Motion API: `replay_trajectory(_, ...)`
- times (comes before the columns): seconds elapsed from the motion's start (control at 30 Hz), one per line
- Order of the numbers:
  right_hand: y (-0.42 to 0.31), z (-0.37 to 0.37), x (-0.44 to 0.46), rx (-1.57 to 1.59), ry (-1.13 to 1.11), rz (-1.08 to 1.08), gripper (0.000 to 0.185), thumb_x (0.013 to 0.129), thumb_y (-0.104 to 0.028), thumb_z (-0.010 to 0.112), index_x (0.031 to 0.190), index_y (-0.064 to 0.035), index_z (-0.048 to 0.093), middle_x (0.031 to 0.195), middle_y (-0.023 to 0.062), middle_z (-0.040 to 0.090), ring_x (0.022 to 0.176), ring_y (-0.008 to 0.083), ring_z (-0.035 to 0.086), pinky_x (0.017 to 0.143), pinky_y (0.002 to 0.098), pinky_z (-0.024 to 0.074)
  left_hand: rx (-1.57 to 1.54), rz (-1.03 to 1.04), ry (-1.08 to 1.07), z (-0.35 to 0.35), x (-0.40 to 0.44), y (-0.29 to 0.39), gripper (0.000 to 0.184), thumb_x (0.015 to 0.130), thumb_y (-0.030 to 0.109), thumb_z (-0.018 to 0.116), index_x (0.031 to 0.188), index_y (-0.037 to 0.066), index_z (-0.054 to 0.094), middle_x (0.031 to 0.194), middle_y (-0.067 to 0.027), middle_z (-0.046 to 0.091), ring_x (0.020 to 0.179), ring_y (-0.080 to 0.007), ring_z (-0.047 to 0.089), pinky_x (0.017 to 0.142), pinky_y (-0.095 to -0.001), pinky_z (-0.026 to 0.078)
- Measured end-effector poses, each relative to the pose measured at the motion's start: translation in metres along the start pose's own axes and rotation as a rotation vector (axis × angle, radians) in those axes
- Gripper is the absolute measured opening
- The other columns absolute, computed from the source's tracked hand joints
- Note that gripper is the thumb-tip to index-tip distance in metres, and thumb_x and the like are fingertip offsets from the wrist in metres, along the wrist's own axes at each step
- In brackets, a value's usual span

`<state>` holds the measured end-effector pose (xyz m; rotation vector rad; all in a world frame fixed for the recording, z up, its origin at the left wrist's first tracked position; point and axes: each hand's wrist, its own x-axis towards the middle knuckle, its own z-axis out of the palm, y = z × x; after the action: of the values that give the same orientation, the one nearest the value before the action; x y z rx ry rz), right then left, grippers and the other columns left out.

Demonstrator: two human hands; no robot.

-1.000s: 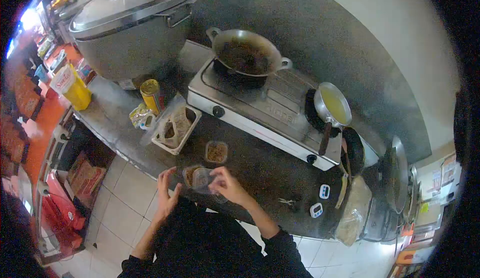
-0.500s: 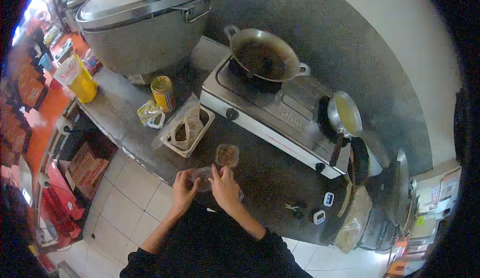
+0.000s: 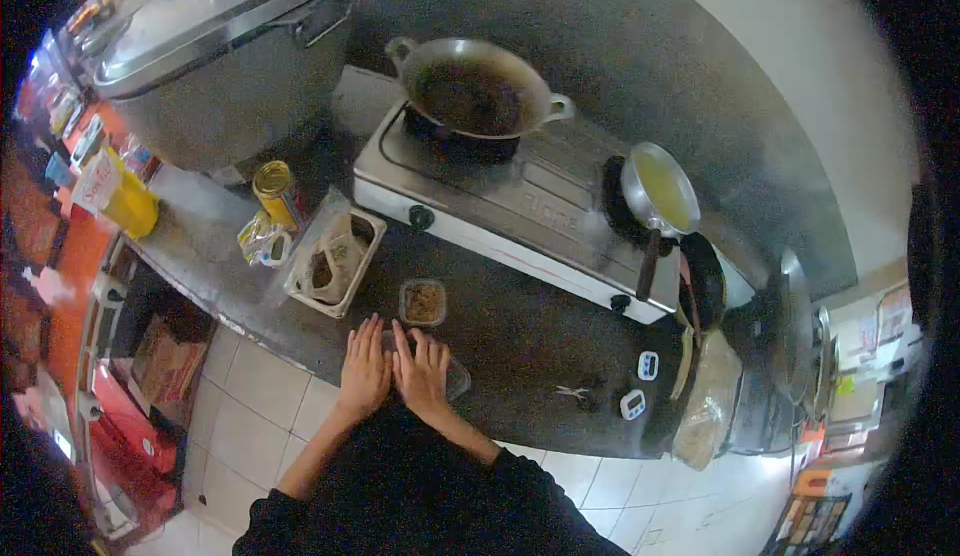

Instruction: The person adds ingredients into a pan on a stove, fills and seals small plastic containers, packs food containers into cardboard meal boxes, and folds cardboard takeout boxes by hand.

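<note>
My left hand [image 3: 365, 370] and my right hand [image 3: 421, 368] lie side by side, palms down, at the counter's front edge. Both have their fingers stretched out flat. Beneath them is a clear plastic piece, mostly covered, so I cannot tell whether it is a tub or a lid. Just beyond my fingertips stands a small clear tub [image 3: 424, 302] with brown crumbly food in it. Another clear plastic piece [image 3: 457, 380] shows beside my right hand.
A gas stove [image 3: 520, 226] carries a wok [image 3: 477, 96] of dark liquid and a saucepan [image 3: 660, 191] of yellowish liquid. Left are a bagged tray [image 3: 335, 266], a can [image 3: 277, 194] and a large lidded pot [image 3: 230, 76]. Scissors [image 3: 572, 392] and two timers [image 3: 632, 405] lie right.
Both hands have gone from gripping the clear plastic piece with bent fingers to lying flat over it. The camera view has shifted, moving the stove and pots leftward and slightly up.
</note>
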<state>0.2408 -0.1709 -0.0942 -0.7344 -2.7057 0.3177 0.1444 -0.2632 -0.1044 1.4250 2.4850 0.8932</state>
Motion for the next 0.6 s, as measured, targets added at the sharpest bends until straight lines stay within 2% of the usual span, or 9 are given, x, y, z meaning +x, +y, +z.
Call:
replay_trajectory(0.1,0.007,-0.036,0.007,0.043,0.038,-0.100,0.057,0.094,-0.031,0.053,0.145,-0.0100,0.038,0.124,0.0162,0.046,0.114,0.0329,0.046,0.100,0.0508,0.0316,0.175,-0.043,-0.092,-0.010,0.001,0.010,0.057,0.091,0.017,0.048,0.141,-0.005,0.033,0.148,-0.0209,0.034,0.138,-0.0371,0.030,0.114,-0.0547,0.017)
replay_trajectory(0.13,0.010,-0.051,0.000,0.112,0.026,-0.055,0.060,0.093,-0.033,0.055,0.144,-0.0059,0.037,0.130,0.0187,0.044,0.121,0.0366,0.044,0.103,0.0514,0.0319,0.223,-0.042,-0.074,-0.011,0.001,0.013,0.058,0.090,0.018,0.048,0.141,-0.005,0.033,0.148,-0.0211,0.034,0.138,-0.0369,0.030,0.114,-0.0549,0.016)
replay_trajectory(0.23,0.028,-0.058,-0.034,0.248,-0.086,0.023,0.065,0.091,-0.035,0.058,0.144,-0.0033,0.036,0.137,0.0208,0.040,0.128,0.0395,0.040,0.106,0.0497,0.0334,0.301,-0.034,-0.023,-0.015,0.005,0.021,0.060,0.090,0.020,0.050,0.141,-0.006,0.032,0.148,-0.0219,0.033,0.139,-0.0366,0.030,0.115,-0.0550,0.014)
replay_trajectory(0.27,0.040,-0.049,-0.044,0.180,-0.117,-0.039,0.060,0.092,-0.031,0.059,0.139,-0.0001,0.040,0.137,0.0216,0.043,0.129,0.0396,0.041,0.106,0.0462,0.0373,0.283,-0.011,-0.018,-0.018,0.006,0.022,0.061,0.090,0.021,0.050,0.141,-0.006,0.032,0.148,-0.0222,0.032,0.139,-0.0367,0.029,0.115,-0.0546,0.014)
replay_trajectory(0.37,0.082,-0.010,-0.078,0.033,-0.016,-0.265,0.049,0.091,-0.019,0.062,0.133,-0.0009,0.045,0.126,0.0206,0.051,0.119,0.0370,0.052,0.099,0.0419,0.0453,0.258,0.072,0.017,-0.017,0.013,0.022,0.064,0.090,0.025,0.051,0.140,-0.008,0.031,0.147,-0.0230,0.033,0.138,-0.0368,0.030,0.115,-0.0532,0.016)
replay_trajectory(0.47,0.076,-0.047,-0.036,0.462,0.014,0.097,0.043,0.087,-0.007,0.066,0.126,-0.0015,0.050,0.109,0.0178,0.056,0.103,0.0323,0.060,0.089,0.0371,0.0511,0.212,0.093,0.028,-0.008,0.015,0.014,0.068,0.090,0.030,0.053,0.140,-0.010,0.031,0.146,-0.0235,0.036,0.137,-0.0370,0.032,0.115,-0.0514,0.020)
replay_trajectory(0.57,0.089,-0.044,0.029,1.139,-0.151,0.355,0.048,0.083,-0.007,0.071,0.126,-0.0030,0.052,0.095,0.0143,0.053,0.092,0.0277,0.060,0.082,0.0345,0.0515,0.223,0.086,0.027,-0.006,0.016,0.010,0.071,0.090,0.034,0.055,0.140,-0.010,0.031,0.144,-0.0237,0.038,0.136,-0.0370,0.034,0.114,-0.0497,0.024)
replay_trajectory(0.6,0.092,-0.039,0.047,1.065,-0.160,0.300,0.049,0.082,-0.009,0.073,0.126,-0.0033,0.053,0.095,0.0137,0.052,0.090,0.0263,0.058,0.080,0.0346,0.0512,0.238,0.080,0.030,-0.005,0.016,0.009,0.072,0.090,0.036,0.055,0.140,-0.010,0.031,0.143,-0.0238,0.039,0.136,-0.0370,0.034,0.113,-0.0492,0.025)
